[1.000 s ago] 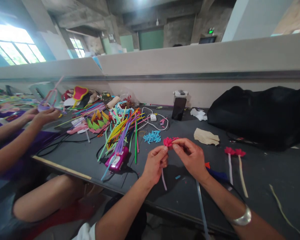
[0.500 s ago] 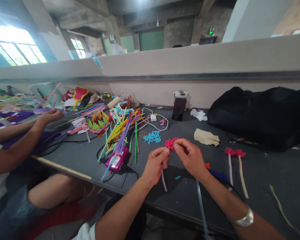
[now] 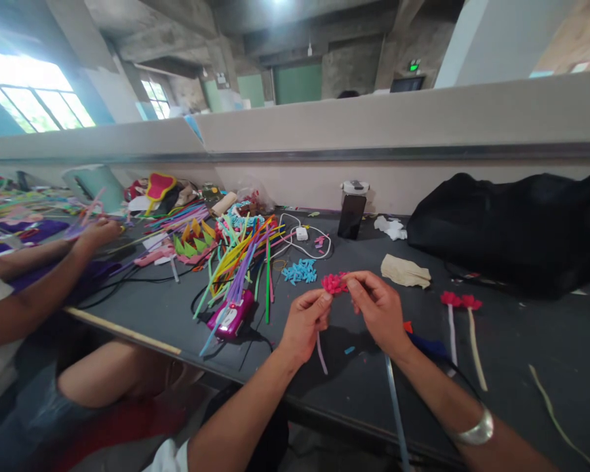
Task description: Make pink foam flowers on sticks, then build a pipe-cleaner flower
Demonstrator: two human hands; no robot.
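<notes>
In the head view, the left hand [image 3: 305, 324], centre of the frame, pinches a fuzzy crimson-pink flower [image 3: 333, 283] by its base, a pale lilac fuzzy stem [image 3: 322, 354] hanging below. The right hand [image 3: 376, 305] has its fingertips at the flower's right edge; whether they clasp a petal I cannot tell. Working well here likely means a firm pinch at the base, light fingertip pressure, and petals spaced evenly without crushing the pile.
</notes>
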